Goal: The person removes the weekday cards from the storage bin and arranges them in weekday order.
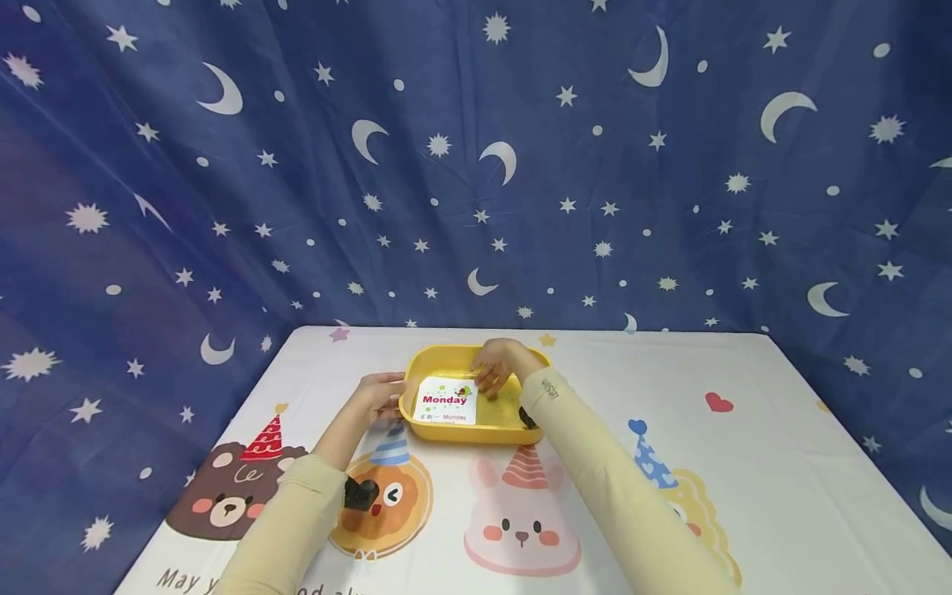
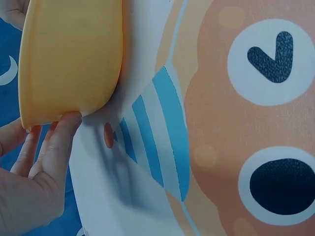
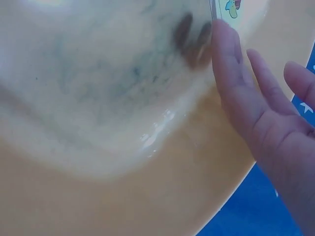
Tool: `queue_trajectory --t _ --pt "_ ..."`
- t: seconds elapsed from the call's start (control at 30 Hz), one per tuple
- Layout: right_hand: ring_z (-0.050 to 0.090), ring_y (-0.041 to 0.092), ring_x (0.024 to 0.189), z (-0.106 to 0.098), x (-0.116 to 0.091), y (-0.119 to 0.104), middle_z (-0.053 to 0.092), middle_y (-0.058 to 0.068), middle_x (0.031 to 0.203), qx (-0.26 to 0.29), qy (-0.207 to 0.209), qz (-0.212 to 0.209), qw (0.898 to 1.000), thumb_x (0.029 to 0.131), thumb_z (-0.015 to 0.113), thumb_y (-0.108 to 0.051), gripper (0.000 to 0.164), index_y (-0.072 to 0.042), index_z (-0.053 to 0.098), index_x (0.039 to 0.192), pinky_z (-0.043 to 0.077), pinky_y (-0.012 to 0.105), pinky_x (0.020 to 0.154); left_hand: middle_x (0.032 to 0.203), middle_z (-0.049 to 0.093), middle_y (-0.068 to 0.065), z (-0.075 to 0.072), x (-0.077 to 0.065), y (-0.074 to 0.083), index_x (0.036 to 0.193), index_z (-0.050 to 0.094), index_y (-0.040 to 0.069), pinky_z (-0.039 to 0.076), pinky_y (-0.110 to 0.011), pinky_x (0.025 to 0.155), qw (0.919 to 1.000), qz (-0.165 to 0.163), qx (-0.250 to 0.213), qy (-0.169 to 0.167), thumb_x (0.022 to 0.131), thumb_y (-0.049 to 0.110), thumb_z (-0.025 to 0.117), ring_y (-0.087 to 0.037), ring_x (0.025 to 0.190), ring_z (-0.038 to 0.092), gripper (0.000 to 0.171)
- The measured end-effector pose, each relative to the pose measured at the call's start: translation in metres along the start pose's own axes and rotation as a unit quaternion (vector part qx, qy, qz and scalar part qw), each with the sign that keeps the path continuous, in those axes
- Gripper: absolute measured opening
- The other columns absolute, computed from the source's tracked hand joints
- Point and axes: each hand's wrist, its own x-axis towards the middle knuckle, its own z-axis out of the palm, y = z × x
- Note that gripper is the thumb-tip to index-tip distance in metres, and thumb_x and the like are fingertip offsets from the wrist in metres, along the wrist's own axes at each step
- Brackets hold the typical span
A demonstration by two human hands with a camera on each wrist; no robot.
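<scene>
A yellow plastic basin (image 1: pixel 446 433) sits on the table. Inside its left half lies a white card (image 1: pixel 446 402) printed "Monday" in red, with a small bird picture. My left hand (image 1: pixel 378 395) is at the basin's left end. In the left wrist view, its fingertips (image 2: pixel 71 118) touch the outer wall just under the rim, fingers extended. My right hand (image 1: pixel 500 365) reaches over the far rim into the basin. Seen from the right wrist, its fingers are fairly straight, one fingertip (image 3: pixel 222 29) right at the card's edge (image 3: pixel 231 11), with the thumb held apart.
A white tablecloth (image 1: pixel 632 372) with cartoon animals in party hats covers the table. Behind it hangs a blue curtain (image 1: pixel 476 182) with moons and stars. A dark wrist device (image 1: pixel 361 493) is on the left forearm. The basin's shiny inner floor (image 3: pixel 98 88) shows a finger reflection.
</scene>
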Motion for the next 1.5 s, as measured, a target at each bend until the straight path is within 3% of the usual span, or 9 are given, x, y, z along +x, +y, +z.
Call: queue_trajectory --t 0.1,0.2,0.33,0.53,0.6,0.8,0.93,1.3,1.5 --pt "0.06 0.027 0.091 -0.002 0.022 0.005 0.061 0.019 0.108 -0.015 0.021 -0.001 1.0 0.096 0.05 -0.013 0.03 0.001 0.051 0.122 0.055 0.043 0.09 0.133 0.049 -0.027 -0.001 0.0 0.0 0.138 0.044 0.0 0.06 -0.034 0.076 1.0 -0.001 -0.002 0.0 0.095 0.005 0.051 -0.02 0.086 0.065 0.044" --pt "0.062 0.029 0.084 -0.015 0.069 0.016 0.064 0.017 0.094 -0.039 0.03 -0.007 0.999 0.092 0.055 -0.013 0.021 0.001 0.057 0.107 0.059 0.042 0.075 0.134 0.049 -0.026 -0.001 0.0 0.0 0.138 0.045 0.001 0.06 -0.032 0.074 1.0 -0.003 -0.001 -0.002 0.095 0.006 0.051 -0.02 0.087 0.066 0.043" --pt "0.062 0.03 0.08 -0.022 0.077 0.019 0.065 0.018 0.089 -0.049 0.026 0.005 0.998 0.09 0.054 -0.009 0.015 0.003 0.06 0.096 0.059 0.043 0.074 0.133 0.049 -0.026 -0.001 0.001 0.0 0.137 0.045 0.001 0.06 -0.033 0.076 1.0 -0.004 -0.003 -0.004 0.095 0.006 0.051 -0.019 0.086 0.066 0.043" --pt "0.057 0.027 0.09 -0.004 -0.005 0.001 0.061 0.019 0.103 -0.047 0.011 0.043 0.998 0.096 0.046 -0.008 0.026 0.007 0.057 0.114 0.052 0.039 0.096 0.133 0.049 -0.026 -0.001 0.002 0.0 0.138 0.045 0.001 0.059 -0.034 0.078 1.0 -0.005 -0.002 -0.003 0.095 0.005 0.051 -0.022 0.091 0.066 0.044" --pt "0.057 0.027 0.09 -0.002 -0.011 0.001 0.061 0.018 0.1 -0.06 0.014 0.05 0.997 0.097 0.046 -0.009 0.025 0.007 0.058 0.112 0.053 0.037 0.094 0.133 0.049 -0.027 -0.001 0.001 0.0 0.138 0.044 0.0 0.059 -0.033 0.077 1.0 -0.005 0.001 -0.004 0.095 0.005 0.05 -0.022 0.091 0.065 0.044" --pt "0.063 0.025 0.077 -0.001 -0.007 0.006 0.065 0.016 0.084 -0.117 0.025 0.07 0.99 0.096 0.048 -0.012 0.024 0.006 0.063 0.098 0.058 0.034 0.081 0.134 0.048 -0.026 0.001 0.002 0.001 0.138 0.044 0.001 0.057 -0.037 0.085 1.0 -0.008 0.0 -0.005 0.095 0.006 0.051 -0.021 0.089 0.065 0.044" --pt "0.061 0.024 0.072 0.003 -0.01 0.001 0.064 0.016 0.078 -0.138 -0.005 0.099 0.985 0.092 0.057 -0.011 0.018 0.006 0.062 0.09 0.055 0.033 0.089 0.134 0.049 -0.026 0.0 0.002 0.001 0.138 0.045 0.001 0.056 -0.038 0.087 1.0 -0.008 0.0 -0.003 0.095 0.006 0.051 -0.021 0.09 0.065 0.043" --pt "0.059 0.025 0.073 0.007 0.004 -0.003 0.061 0.016 0.078 -0.11 -0.047 0.101 0.988 0.095 0.054 -0.015 0.024 0.005 0.057 0.082 0.05 0.037 0.099 0.133 0.05 -0.026 -0.002 0.002 0.0 0.137 0.045 0.002 0.06 -0.033 0.075 0.9999 -0.011 0.002 0.003 0.095 0.006 0.051 -0.022 0.09 0.065 0.043" --pt "0.06 0.024 0.071 0.006 0.003 -0.001 0.062 0.016 0.079 -0.096 -0.041 0.089 0.991 0.093 0.058 -0.015 0.021 0.002 0.055 0.081 0.051 0.036 0.097 0.135 0.049 -0.026 0.0 0.002 0.001 0.138 0.045 0.002 0.058 -0.035 0.081 0.9999 -0.014 0.002 0.003 0.095 0.005 0.05 -0.023 0.093 0.064 0.043"
